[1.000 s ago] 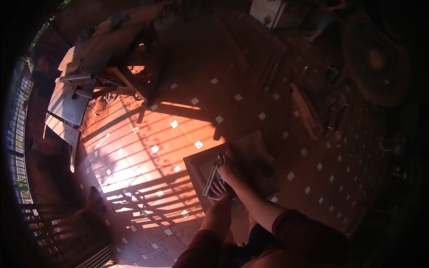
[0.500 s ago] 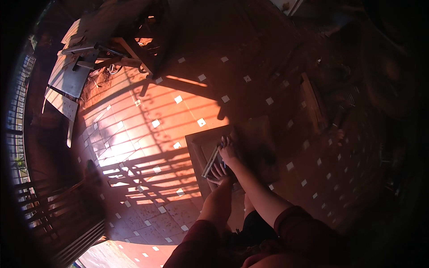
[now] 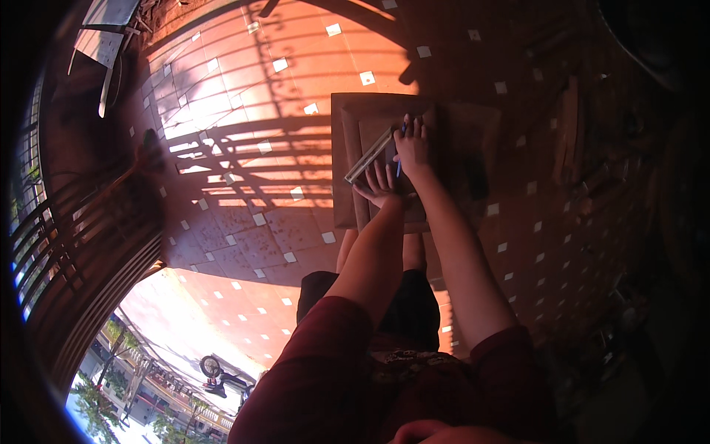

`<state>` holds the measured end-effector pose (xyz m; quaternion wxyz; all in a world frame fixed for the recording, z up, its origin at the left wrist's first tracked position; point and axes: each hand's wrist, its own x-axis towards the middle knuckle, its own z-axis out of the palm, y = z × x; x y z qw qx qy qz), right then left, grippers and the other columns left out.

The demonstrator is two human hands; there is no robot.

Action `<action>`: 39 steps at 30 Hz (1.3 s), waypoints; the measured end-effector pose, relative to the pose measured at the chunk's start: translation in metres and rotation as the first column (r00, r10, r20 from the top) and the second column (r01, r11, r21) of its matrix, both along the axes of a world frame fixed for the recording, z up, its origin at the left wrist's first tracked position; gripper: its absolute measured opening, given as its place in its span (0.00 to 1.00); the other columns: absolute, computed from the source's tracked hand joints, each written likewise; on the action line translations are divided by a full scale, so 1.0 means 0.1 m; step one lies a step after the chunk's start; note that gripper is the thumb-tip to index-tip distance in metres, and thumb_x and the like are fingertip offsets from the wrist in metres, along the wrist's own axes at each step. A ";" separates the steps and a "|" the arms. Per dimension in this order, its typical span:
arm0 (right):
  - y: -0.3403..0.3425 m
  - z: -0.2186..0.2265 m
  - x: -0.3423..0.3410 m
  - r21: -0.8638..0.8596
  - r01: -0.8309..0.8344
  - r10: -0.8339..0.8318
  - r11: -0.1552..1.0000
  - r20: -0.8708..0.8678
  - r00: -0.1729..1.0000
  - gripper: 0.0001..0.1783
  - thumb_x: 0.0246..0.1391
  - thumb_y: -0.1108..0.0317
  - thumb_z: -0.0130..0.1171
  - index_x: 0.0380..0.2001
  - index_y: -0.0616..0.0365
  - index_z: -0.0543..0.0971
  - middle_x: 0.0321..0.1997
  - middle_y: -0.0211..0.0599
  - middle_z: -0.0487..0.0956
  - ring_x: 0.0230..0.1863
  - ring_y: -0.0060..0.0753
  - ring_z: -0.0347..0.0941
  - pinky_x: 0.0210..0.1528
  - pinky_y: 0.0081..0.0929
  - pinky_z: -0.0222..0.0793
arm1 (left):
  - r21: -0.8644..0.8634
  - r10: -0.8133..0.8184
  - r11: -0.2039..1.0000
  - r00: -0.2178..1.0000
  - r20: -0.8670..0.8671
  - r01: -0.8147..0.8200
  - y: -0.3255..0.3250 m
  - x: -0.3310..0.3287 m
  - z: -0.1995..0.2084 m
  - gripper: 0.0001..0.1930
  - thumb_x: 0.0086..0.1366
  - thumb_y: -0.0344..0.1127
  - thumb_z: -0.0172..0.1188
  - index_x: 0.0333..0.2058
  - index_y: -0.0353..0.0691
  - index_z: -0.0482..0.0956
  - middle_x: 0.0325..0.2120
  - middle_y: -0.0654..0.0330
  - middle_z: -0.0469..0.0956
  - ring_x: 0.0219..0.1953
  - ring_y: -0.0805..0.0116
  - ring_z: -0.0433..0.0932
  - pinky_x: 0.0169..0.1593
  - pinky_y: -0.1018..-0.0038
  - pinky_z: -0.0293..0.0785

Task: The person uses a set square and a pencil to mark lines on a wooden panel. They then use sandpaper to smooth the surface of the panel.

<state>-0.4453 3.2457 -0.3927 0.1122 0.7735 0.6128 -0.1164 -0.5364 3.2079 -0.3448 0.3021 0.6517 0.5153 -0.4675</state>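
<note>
Below me lies a brown wooden panel [image 3: 458, 170] with raised borders, partly in shadow. A narrow, straight strip with pale edges, like a ruler [image 3: 367, 156], lies slanted across its left side. My left hand [image 3: 379, 188] rests on the panel with its fingers spread, fingertips near the strip's lower end. Further up, my right hand [image 3: 414, 150] leans by the strip's upper end, fingers bent round a thin blue pen [image 3: 399, 169] that points down between the two hands. Where the pen tip touches cannot be made out.
Red floor tiles with small white insets surround the panel; sunlight and railing shadows fall on the left. A slatted wooden bench [image 3: 96, 296] stands at left. Boards [image 3: 103, 44] stand at upper left. A motorcycle [image 3: 214, 374] shows at lower left. Dark timber [image 3: 568, 133] lies at right.
My view has shifted, so panel and hands sit higher in the picture and the outdoors shows at lower left. Both hands stay on the panel beside the strip.
</note>
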 end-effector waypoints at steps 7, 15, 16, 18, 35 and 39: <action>-0.07 -0.01 0.05 0.080 0.042 -0.037 0.996 -0.063 0.997 0.39 0.28 0.52 0.80 0.47 0.50 0.76 0.74 0.47 0.63 0.73 0.55 0.58 0.70 0.55 0.54 | -0.027 -0.030 0.999 0.999 -0.031 0.029 -0.01 0.01 -0.06 0.59 0.59 0.77 0.46 0.74 0.54 0.24 0.74 0.59 0.15 0.74 0.49 0.11 0.63 0.23 0.17; -0.14 0.03 0.11 0.027 0.077 -0.073 0.997 -0.138 0.988 0.36 0.35 0.54 0.78 0.49 0.51 0.75 0.75 0.45 0.60 0.74 0.54 0.55 0.72 0.57 0.50 | -0.067 -0.056 0.996 0.997 -0.057 0.052 -0.01 0.05 -0.10 0.57 0.62 0.75 0.43 0.73 0.50 0.21 0.73 0.55 0.12 0.73 0.48 0.09 0.63 0.24 0.17; -0.09 0.01 0.13 0.050 0.080 -0.072 0.996 -0.140 0.987 0.36 0.35 0.55 0.78 0.50 0.51 0.75 0.75 0.45 0.61 0.74 0.54 0.55 0.72 0.57 0.50 | -0.066 -0.069 0.996 0.995 -0.067 0.064 0.03 0.10 -0.16 0.57 0.63 0.75 0.43 0.73 0.49 0.22 0.72 0.53 0.11 0.72 0.47 0.08 0.63 0.24 0.17; -0.05 0.08 0.10 0.082 0.051 -0.039 0.995 -0.145 0.989 0.37 0.35 0.55 0.78 0.50 0.51 0.75 0.74 0.45 0.61 0.74 0.55 0.54 0.72 0.57 0.49 | -0.052 0.001 0.999 0.998 -0.060 -0.004 -0.01 0.04 -0.27 0.59 0.62 0.74 0.47 0.72 0.48 0.19 0.71 0.51 0.08 0.71 0.45 0.06 0.63 0.24 0.17; -0.35 -0.14 0.39 0.432 0.060 0.125 0.900 -0.387 0.914 0.31 0.39 0.48 0.74 0.42 0.54 0.76 0.73 0.41 0.65 0.74 0.44 0.58 0.72 0.49 0.51 | 0.054 -0.022 0.998 1.000 -0.019 0.023 -0.11 -0.08 -0.38 0.72 0.49 0.84 0.52 0.72 0.41 0.21 0.71 0.47 0.08 0.71 0.44 0.05 0.60 0.22 0.15; -0.43 -0.15 0.47 0.501 0.117 0.163 0.858 -0.480 0.862 0.27 0.41 0.51 0.74 0.39 0.54 0.75 0.73 0.41 0.65 0.73 0.46 0.59 0.72 0.49 0.53 | 0.073 -0.059 0.995 0.994 -0.089 0.065 -0.08 0.04 -0.22 0.64 0.55 0.80 0.51 0.74 0.46 0.26 0.73 0.52 0.12 0.74 0.48 0.11 0.67 0.28 0.21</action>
